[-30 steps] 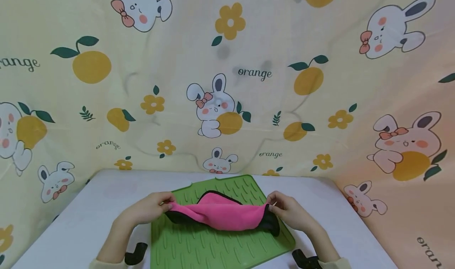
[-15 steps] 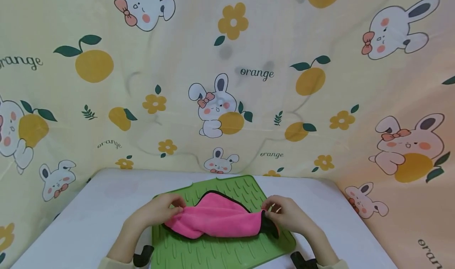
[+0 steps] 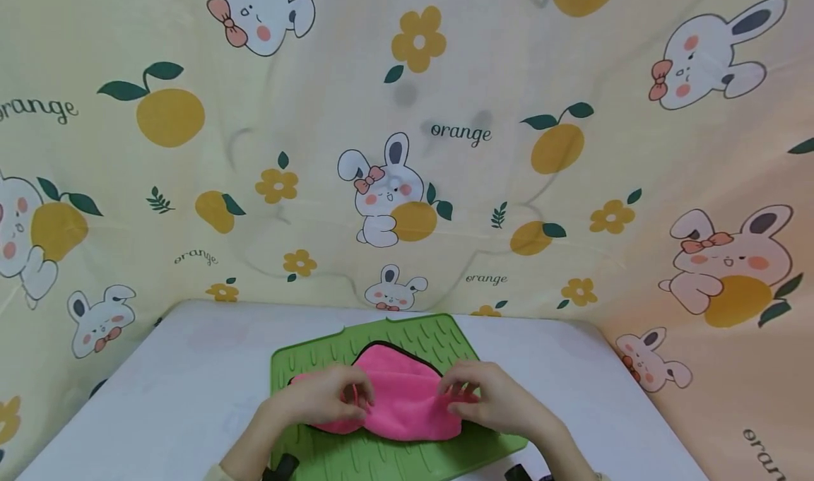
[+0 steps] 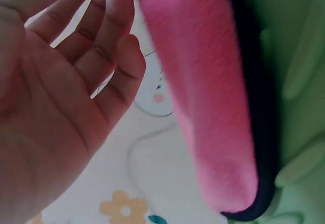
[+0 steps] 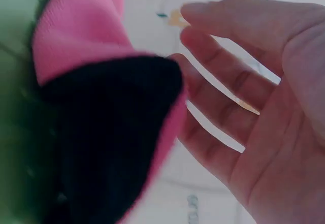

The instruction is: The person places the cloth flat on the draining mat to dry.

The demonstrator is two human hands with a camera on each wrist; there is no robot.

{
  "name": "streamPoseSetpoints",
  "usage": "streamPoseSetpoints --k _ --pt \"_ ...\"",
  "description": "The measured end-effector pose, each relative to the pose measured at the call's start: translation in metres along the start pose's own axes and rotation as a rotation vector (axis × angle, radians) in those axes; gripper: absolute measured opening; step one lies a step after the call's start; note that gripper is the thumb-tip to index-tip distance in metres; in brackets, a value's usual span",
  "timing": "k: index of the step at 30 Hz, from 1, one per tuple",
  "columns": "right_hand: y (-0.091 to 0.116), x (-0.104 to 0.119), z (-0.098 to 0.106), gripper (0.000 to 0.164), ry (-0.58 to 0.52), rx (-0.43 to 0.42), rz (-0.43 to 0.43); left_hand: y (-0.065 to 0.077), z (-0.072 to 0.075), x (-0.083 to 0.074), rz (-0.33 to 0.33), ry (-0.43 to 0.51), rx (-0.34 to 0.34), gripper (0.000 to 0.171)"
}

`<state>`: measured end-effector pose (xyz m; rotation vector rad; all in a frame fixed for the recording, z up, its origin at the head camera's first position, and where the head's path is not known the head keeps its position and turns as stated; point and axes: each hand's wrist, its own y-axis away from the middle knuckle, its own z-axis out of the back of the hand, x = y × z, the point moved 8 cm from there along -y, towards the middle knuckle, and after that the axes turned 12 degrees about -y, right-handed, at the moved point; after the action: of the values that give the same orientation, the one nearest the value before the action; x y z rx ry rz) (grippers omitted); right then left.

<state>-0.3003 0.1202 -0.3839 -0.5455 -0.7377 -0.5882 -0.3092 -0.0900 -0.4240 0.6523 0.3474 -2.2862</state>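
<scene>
A pink cloth [image 3: 403, 407] with black edging lies folded over the green mat [image 3: 375, 460]. My left hand [image 3: 324, 396] is over its left part, fingers loosely bent; in the left wrist view the cloth [image 4: 203, 92] runs beside those fingers, their tips partly cut off at the top. My right hand [image 3: 492, 396] is at the cloth's right end with relaxed, spread fingers. In the right wrist view the cloth's black underside [image 5: 111, 117] shows at a turned-over end, touching or close to the fingers. No pinch on the cloth shows in either wrist view.
The mat, with raised ridges, lies on a white table [image 3: 191, 382]. Behind and to the sides hangs a curtain [image 3: 483, 64] printed with rabbits and oranges. Dark wrist-worn pieces [image 3: 281, 467] show at the bottom edge.
Both hands have moved inward along the cloth, from pinching its two ends to resting loosely at it. The raised front part of the cloth has come down onto the mat.
</scene>
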Motion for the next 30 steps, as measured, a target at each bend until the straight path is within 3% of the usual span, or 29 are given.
streamPoseSetpoints --k 5,9,17,23,27,30 --pt "-0.006 -0.004 -0.032 0.022 0.063 0.145 -0.004 -0.003 -0.012 0.003 0.019 -0.025 0.035 0.016" --pt "-0.006 -0.016 -0.049 0.026 0.143 0.203 -0.025 -0.003 -0.017 0.007 0.047 -0.031 0.067 0.018" --pt "-0.006 -0.033 -0.058 0.030 0.209 0.174 -0.061 -0.003 -0.018 0.005 0.069 -0.029 0.089 0.021" --pt "-0.008 -0.035 -0.058 0.016 0.256 0.140 -0.048 -0.002 -0.017 0.006 0.084 -0.061 0.074 0.009" --pt "-0.008 -0.036 -0.055 0.012 0.202 0.120 -0.041 -0.002 -0.015 0.011 0.095 -0.051 0.055 0.006" --pt "-0.009 -0.037 -0.051 0.010 0.084 0.104 -0.087 -0.002 -0.009 0.015 0.109 -0.044 0.020 0.005"
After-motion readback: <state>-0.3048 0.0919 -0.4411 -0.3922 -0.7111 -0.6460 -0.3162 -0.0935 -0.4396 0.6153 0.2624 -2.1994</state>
